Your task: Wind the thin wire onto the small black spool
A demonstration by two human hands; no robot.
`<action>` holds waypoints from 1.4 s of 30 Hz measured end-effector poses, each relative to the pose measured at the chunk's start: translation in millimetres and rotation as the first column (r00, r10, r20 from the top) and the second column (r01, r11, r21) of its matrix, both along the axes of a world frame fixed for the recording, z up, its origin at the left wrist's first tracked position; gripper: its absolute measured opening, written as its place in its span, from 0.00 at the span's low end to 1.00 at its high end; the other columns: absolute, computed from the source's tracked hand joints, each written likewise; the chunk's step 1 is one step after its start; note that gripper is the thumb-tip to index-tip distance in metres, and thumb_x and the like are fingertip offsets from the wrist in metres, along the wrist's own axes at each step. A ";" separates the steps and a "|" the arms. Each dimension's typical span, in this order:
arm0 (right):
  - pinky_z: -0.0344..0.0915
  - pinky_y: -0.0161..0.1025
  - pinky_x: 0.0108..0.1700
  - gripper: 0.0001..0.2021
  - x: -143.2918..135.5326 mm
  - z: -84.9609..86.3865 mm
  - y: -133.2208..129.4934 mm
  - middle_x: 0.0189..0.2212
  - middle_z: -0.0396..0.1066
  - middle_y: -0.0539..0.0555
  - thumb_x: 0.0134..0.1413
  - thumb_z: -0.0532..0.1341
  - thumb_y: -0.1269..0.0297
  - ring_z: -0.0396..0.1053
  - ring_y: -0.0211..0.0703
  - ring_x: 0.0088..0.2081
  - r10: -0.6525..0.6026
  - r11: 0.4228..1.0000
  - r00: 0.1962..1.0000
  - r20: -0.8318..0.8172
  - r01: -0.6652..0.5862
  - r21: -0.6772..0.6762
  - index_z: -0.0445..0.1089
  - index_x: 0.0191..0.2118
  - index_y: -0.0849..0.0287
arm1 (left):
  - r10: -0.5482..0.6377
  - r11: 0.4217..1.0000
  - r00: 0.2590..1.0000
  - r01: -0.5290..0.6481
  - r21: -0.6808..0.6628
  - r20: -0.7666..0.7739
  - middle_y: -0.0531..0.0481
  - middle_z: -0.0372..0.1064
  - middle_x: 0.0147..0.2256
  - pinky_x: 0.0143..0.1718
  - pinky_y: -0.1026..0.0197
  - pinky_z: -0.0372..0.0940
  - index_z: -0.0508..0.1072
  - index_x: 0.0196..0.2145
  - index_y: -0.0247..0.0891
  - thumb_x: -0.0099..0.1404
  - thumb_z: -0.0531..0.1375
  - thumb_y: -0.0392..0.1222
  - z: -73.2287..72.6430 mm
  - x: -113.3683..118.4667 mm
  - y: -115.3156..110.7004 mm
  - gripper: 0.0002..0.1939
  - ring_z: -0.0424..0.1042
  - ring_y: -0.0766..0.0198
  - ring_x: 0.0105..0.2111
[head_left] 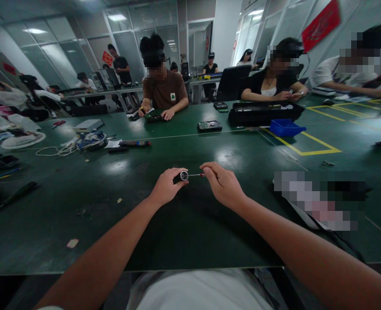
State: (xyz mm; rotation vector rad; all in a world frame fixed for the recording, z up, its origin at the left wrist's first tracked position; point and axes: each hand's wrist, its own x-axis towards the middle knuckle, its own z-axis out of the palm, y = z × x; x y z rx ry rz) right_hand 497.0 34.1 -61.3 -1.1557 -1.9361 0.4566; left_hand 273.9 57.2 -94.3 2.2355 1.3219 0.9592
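Note:
Over the green table, my left hand (166,186) is closed around a short black cylinder with a silver-rimmed round end (184,175) that faces me. My right hand (223,184) is closed on a screwdriver (197,175); its thin metal shaft and a red part by the fingers show, while the handle is hidden in the palm. The shaft points left and its tip meets the side of the cylinder, though whether it sits in a screw is too small to tell.
A blue tray (286,128), a hard drive (210,125) and a long black housing (264,113) stand across the table (190,232). Pens (134,144) and tangled cables (90,140) lie left. A flat pixelated object (306,206) lies right. A person (164,86) works opposite.

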 end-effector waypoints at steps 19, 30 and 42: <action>0.63 0.39 0.34 0.10 0.0 0.4 -0.4 0.31 0.73 0.52 0.67 0.53 0.59 0.70 0.44 0.31 0.052 0.999 0.998 -0.036 -0.051 0.018 0.67 0.46 0.56 | 0.012 1.000 1.000 -0.012 0.014 -0.012 0.47 0.74 0.50 0.55 0.48 0.63 0.74 0.52 0.43 0.64 0.66 0.41 -1.9 -1.0 1.1 0.19 0.71 0.54 0.51; 0.67 0.43 0.40 0.13 -0.7 -5.3 1.7 0.36 0.75 0.55 0.65 0.56 0.59 0.74 0.47 0.38 0.045 0.999 0.991 -0.125 -0.044 0.006 0.65 0.53 0.55 | 0.022 1.000 1.000 -0.022 0.014 -0.012 0.47 0.74 0.49 0.55 0.48 0.63 0.74 0.52 0.44 0.64 0.66 0.42 -1.8 -3.0 1.4 0.19 0.71 0.54 0.51; 0.69 0.44 0.42 0.10 -4.1 -14.4 10.2 0.34 0.74 0.52 0.61 0.60 0.56 0.73 0.43 0.36 0.007 0.981 0.853 -0.521 -0.108 -0.164 0.69 0.42 0.56 | 0.031 0.999 0.999 -0.031 0.019 -0.013 0.47 0.74 0.49 0.54 0.48 0.63 0.74 0.52 0.44 0.64 0.65 0.43 2.8 0.2 -1.6 0.18 0.71 0.54 0.50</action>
